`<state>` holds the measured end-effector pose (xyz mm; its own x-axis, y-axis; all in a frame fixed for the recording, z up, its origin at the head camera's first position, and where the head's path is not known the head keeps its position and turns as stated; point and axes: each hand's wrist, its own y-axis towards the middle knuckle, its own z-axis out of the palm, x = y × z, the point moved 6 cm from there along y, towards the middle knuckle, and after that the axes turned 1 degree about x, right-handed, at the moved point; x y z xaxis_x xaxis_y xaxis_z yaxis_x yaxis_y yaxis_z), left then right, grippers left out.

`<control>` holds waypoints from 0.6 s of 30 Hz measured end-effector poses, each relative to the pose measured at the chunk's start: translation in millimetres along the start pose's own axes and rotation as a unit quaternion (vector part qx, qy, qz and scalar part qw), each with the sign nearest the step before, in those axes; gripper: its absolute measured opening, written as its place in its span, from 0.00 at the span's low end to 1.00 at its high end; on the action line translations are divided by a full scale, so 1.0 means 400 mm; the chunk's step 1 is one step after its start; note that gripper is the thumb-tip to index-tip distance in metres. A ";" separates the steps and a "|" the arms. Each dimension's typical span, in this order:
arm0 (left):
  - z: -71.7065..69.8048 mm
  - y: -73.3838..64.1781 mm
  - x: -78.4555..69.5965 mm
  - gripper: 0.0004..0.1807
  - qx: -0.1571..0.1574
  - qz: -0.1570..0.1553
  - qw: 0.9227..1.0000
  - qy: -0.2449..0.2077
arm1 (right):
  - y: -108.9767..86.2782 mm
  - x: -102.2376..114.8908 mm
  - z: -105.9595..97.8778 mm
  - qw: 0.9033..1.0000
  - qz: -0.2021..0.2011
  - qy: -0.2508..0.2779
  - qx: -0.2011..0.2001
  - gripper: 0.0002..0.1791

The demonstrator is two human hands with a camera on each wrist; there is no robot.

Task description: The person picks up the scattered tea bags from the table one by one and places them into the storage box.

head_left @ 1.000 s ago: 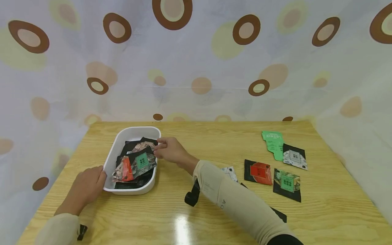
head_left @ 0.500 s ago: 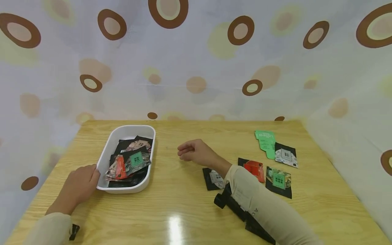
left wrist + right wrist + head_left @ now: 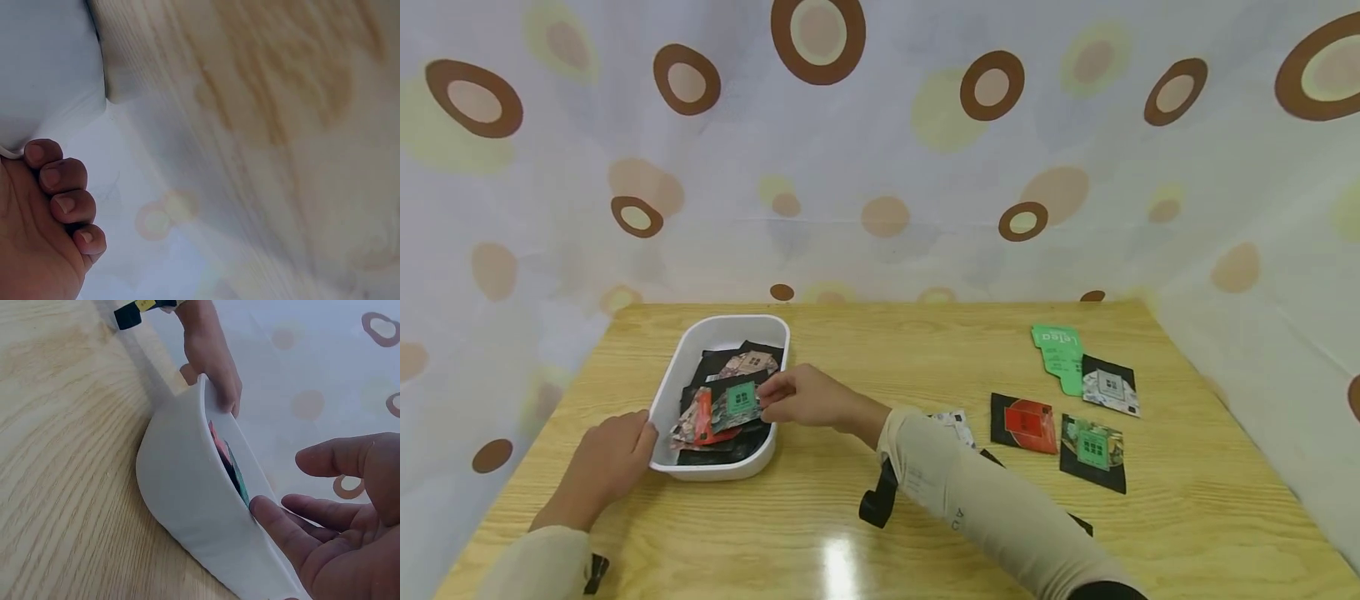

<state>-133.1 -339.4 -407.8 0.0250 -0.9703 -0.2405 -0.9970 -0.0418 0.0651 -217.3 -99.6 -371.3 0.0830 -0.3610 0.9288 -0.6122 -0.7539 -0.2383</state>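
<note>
A white plastic tub (image 3: 664, 400) stands on the left of the table, holding several flat tea sachets. Topmost lies a black sachet with a green label (image 3: 740, 402), partly over a red and pink sachet (image 3: 703, 419). My left hand (image 3: 612, 457) grips the tub's near left rim; in the left wrist view its fingers (image 3: 65, 178) are curled at the wall. Over the right rim reaches my right hand (image 3: 812, 397), its fingertips beside the green-labelled sachet. The right wrist view shows that hand's thumb (image 3: 337, 456) and fingers spread apart, with nothing pinched between them.
On the table's right lie a red-labelled sachet (image 3: 1024, 422), a green-labelled sachet (image 3: 1093, 452), a white-labelled sachet (image 3: 1110, 385) and a green card (image 3: 1060, 358). Another pale-patterned sachet (image 3: 955, 425) is partly covered by my right sleeve. A patterned cloth (image 3: 880, 167) hangs behind.
My right hand drew back from the tub to the right, then returned over its right rim. The left hand keeps its hold on the tub. The head view shifted slightly.
</note>
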 end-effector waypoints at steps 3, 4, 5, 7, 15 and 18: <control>-0.001 0.000 -0.003 0.16 -0.005 0.005 1.000 0.000 | -0.018 -0.001 -0.015 1.000 -0.008 0.001 0.001 0.22; -0.002 0.000 -0.004 0.15 -0.004 0.006 1.000 0.001 | -0.028 -0.006 -0.029 1.000 -0.009 0.001 -0.002 0.22; -0.002 0.001 -0.004 0.16 -0.003 0.005 1.000 0.001 | -0.040 -0.011 -0.046 1.000 -0.013 0.001 -0.007 0.22; -0.005 0.002 -0.006 0.16 -0.001 0.006 1.000 0.002 | -0.072 -0.026 -0.094 1.000 -0.016 -0.006 -0.020 0.23; -0.015 0.004 -0.002 0.20 0.005 0.008 1.000 -0.004 | -0.277 -0.169 -0.383 0.984 0.042 -0.130 -0.114 0.22; -0.012 0.003 0.001 0.22 0.013 0.001 1.000 -0.006 | -0.355 -0.239 -0.471 0.967 0.094 -0.197 -0.132 0.24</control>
<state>-134.1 -341.1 -403.2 0.0217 -0.9674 -0.2521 -0.9986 -0.0331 0.0408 -286.7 145.3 -373.0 0.2124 -0.6980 0.6838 -0.8205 -0.5075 -0.2632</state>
